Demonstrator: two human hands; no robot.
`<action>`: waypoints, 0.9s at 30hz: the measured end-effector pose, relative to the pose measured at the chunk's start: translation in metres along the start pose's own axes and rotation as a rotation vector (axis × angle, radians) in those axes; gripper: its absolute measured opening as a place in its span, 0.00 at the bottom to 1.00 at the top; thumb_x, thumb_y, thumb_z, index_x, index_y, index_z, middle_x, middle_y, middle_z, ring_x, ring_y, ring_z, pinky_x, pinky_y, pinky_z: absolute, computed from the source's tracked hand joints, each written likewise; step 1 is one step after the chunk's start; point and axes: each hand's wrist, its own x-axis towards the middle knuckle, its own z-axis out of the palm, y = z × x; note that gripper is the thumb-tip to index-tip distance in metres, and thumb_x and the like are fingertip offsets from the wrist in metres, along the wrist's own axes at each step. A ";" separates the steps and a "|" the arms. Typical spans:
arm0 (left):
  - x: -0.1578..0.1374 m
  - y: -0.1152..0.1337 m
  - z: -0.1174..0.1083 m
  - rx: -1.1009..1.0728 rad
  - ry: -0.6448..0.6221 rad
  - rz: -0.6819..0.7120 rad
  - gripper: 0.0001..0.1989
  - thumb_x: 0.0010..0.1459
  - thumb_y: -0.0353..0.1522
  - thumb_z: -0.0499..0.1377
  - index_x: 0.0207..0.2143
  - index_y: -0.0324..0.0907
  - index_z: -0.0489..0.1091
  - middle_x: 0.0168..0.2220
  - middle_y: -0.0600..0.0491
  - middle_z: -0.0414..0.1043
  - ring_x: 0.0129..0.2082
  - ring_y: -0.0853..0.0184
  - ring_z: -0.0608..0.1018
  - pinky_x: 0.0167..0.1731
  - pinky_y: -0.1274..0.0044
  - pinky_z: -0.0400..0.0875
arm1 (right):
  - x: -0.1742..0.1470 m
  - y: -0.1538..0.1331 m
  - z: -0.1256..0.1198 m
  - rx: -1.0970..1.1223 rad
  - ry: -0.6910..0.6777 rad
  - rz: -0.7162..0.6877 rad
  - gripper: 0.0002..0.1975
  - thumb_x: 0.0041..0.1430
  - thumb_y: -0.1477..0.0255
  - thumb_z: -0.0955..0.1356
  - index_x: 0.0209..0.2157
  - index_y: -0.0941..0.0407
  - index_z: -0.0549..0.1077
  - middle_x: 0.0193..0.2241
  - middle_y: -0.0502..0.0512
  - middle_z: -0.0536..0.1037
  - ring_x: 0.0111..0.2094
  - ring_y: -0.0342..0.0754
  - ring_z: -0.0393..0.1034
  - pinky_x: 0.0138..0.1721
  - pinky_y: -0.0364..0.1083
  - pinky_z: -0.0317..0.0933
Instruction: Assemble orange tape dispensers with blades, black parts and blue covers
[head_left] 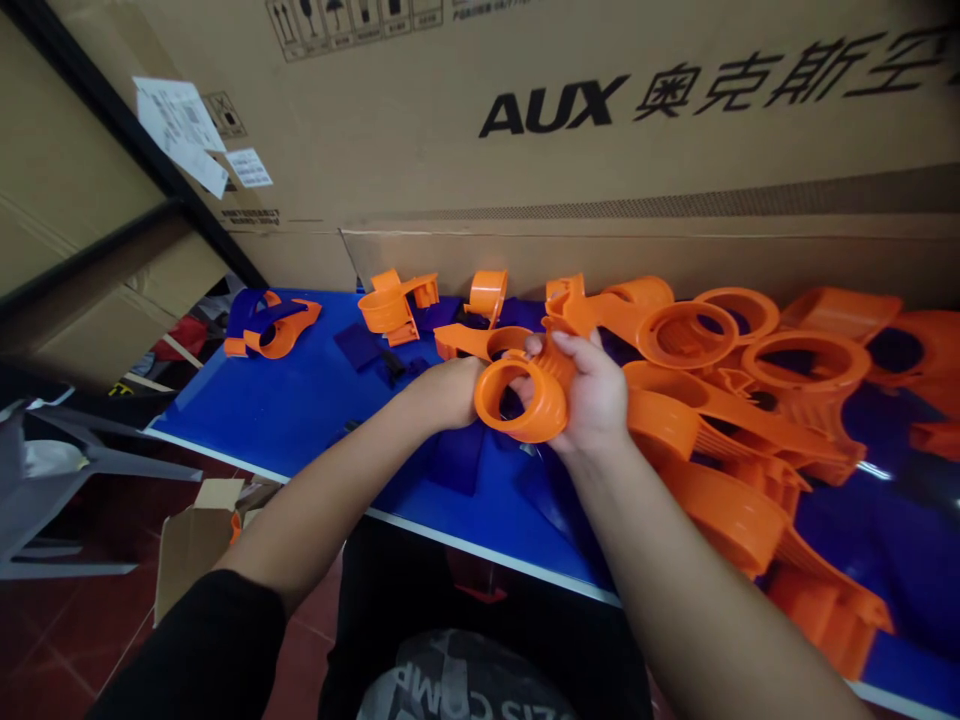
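An orange plastic tape dispenser [555,400] is gripped by my right hand [600,395], with its round ring facing me and its upper end between thumb and fingers. My left hand [454,390] is curled at the left side of that ring. Its fingertips are hidden, so what they hold cannot be made out. Directly behind both hands lies another orange dispenser piece [465,340]. Dark blue flat pieces [456,460] lie on the blue table [255,400] below and around my hands.
A heap of orange dispensers [750,420] covers the table's right side. An orange and blue dispenser [274,325] sits at the far left. A large cardboard box [405,140] stands behind the table. On the floor are an open carton [187,550] and a grey stool [90,460].
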 end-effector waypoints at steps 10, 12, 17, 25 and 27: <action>-0.011 -0.006 -0.017 0.141 -0.120 0.048 0.10 0.67 0.26 0.63 0.45 0.46 0.81 0.48 0.50 0.86 0.46 0.62 0.87 0.48 0.75 0.80 | -0.003 0.003 0.001 0.004 -0.039 0.145 0.15 0.53 0.73 0.72 0.41 0.48 0.69 0.28 0.47 0.72 0.28 0.48 0.70 0.31 0.49 0.76; -0.014 -0.007 -0.018 0.193 -0.129 0.041 0.11 0.67 0.25 0.61 0.46 0.45 0.81 0.48 0.49 0.86 0.46 0.62 0.86 0.48 0.75 0.80 | -0.003 0.003 0.002 0.007 -0.020 0.165 0.15 0.53 0.73 0.72 0.41 0.48 0.69 0.27 0.47 0.73 0.29 0.48 0.71 0.36 0.51 0.78; -0.017 -0.012 -0.025 0.327 -0.124 0.018 0.12 0.68 0.23 0.58 0.42 0.41 0.81 0.43 0.46 0.85 0.43 0.60 0.86 0.48 0.72 0.79 | -0.004 0.005 0.001 -0.038 -0.039 0.188 0.13 0.53 0.72 0.72 0.40 0.48 0.68 0.28 0.47 0.74 0.32 0.51 0.74 0.44 0.56 0.78; -0.065 -0.003 -0.056 0.371 0.283 -0.152 0.19 0.73 0.26 0.51 0.60 0.36 0.73 0.54 0.38 0.82 0.54 0.55 0.84 0.55 0.64 0.80 | -0.007 0.002 -0.002 0.120 -0.207 0.467 0.11 0.52 0.69 0.69 0.39 0.50 0.71 0.25 0.47 0.67 0.29 0.52 0.70 0.42 0.59 0.76; -0.082 0.010 -0.050 0.144 0.599 -0.208 0.15 0.75 0.31 0.54 0.59 0.41 0.75 0.51 0.44 0.84 0.50 0.60 0.86 0.52 0.68 0.81 | -0.010 0.003 -0.002 0.112 -0.251 0.499 0.12 0.52 0.68 0.68 0.41 0.50 0.72 0.24 0.47 0.67 0.28 0.52 0.71 0.43 0.59 0.76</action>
